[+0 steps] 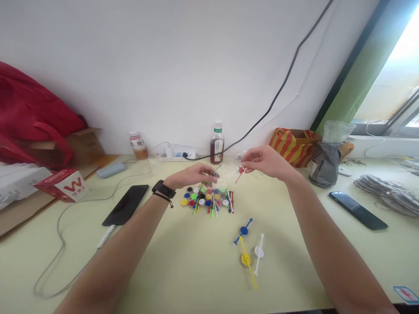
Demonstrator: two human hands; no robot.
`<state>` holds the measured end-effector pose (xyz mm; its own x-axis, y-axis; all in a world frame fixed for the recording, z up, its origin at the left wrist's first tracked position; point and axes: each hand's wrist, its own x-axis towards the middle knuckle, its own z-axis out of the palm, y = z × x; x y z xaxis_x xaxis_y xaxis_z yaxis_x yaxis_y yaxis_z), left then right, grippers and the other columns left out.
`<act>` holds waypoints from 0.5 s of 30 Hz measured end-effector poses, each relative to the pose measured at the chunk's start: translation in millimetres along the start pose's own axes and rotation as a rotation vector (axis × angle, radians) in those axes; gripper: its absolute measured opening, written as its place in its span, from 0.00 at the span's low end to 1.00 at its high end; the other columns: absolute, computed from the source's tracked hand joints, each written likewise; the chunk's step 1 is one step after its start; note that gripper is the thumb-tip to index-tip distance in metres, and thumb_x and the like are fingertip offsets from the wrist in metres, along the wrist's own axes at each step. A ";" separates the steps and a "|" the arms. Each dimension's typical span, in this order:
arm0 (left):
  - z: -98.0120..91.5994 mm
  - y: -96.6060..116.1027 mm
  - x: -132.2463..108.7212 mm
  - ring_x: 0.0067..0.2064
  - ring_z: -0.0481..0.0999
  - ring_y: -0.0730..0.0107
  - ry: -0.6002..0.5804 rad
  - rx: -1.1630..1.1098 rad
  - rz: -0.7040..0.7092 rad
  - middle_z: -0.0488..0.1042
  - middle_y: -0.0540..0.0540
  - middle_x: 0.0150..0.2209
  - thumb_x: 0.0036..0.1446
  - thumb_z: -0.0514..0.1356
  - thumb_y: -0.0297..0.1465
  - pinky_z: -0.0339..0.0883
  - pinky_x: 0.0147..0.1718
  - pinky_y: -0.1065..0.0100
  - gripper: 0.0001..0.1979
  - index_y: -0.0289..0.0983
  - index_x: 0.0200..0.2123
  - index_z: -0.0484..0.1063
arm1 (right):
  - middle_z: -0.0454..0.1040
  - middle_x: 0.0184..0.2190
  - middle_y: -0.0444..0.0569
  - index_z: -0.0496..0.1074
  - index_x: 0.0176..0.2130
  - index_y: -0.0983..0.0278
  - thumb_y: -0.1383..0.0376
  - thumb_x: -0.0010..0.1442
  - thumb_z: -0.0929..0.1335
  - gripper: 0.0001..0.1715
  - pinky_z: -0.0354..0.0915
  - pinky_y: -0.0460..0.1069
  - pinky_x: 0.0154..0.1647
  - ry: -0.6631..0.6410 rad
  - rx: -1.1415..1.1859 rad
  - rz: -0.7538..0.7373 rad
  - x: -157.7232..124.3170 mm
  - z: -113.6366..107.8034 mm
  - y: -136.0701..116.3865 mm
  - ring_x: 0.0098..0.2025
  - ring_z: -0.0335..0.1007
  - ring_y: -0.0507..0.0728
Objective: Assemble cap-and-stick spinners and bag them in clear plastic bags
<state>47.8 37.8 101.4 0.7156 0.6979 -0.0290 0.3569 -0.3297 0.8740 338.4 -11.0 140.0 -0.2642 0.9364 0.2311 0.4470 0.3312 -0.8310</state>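
Observation:
My left hand, a black watch on its wrist, is closed in a pinch on a small clear plastic bag just above a cluster of coloured plastic discs and thin sticks. Pinched in my right hand is a small red stick piece, at the bag's right side. Nearer to me three assembled pieces lie on the table: a blue disc on a stick, a yellow one and a white one.
A black phone with a white pen lies left; another dark phone lies right. Two bottles, a power strip, a striped box, a grey bag, a red-white carton and cables line the pale green table.

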 end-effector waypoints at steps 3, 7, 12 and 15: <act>1.2 -0.5 0.6 0.38 0.79 0.64 0.016 0.001 -0.013 0.81 0.43 0.39 0.55 0.70 0.45 0.70 0.36 0.67 0.18 0.37 0.41 0.82 | 0.83 0.32 0.52 0.79 0.35 0.65 0.59 0.57 0.78 0.12 0.73 0.47 0.27 -0.020 -0.065 0.035 -0.2 -1.5 -0.9 0.35 0.83 0.61; 1.9 -0.7 1.1 0.38 0.80 0.64 0.030 -0.023 0.012 0.81 0.43 0.40 0.56 0.69 0.45 0.71 0.38 0.66 0.19 0.37 0.43 0.81 | 0.83 0.34 0.53 0.79 0.37 0.66 0.60 0.58 0.77 0.11 0.75 0.47 0.31 -0.005 0.020 0.037 2.9 5.7 0.2 0.31 0.81 0.56; -0.5 1.4 -0.3 0.38 0.81 0.63 0.050 -0.023 0.064 0.80 0.42 0.40 0.56 0.69 0.45 0.73 0.39 0.65 0.19 0.36 0.42 0.81 | 0.82 0.30 0.50 0.79 0.36 0.66 0.61 0.59 0.75 0.10 0.67 0.45 0.18 -0.071 -0.025 0.107 4.5 17.9 -2.1 0.19 0.70 0.49; -1.4 2.9 -0.6 0.37 0.81 0.62 0.044 0.001 0.057 0.81 0.42 0.40 0.56 0.69 0.45 0.73 0.38 0.65 0.19 0.36 0.42 0.81 | 0.81 0.30 0.49 0.78 0.36 0.65 0.62 0.59 0.75 0.08 0.63 0.44 0.15 -0.092 -0.119 0.125 2.7 18.5 -5.7 0.18 0.67 0.48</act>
<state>47.5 37.3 104.5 0.7080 0.7049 0.0423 0.3169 -0.3707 0.8730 319.3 -12.5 136.0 -0.2752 0.9582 0.0783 0.5778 0.2300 -0.7831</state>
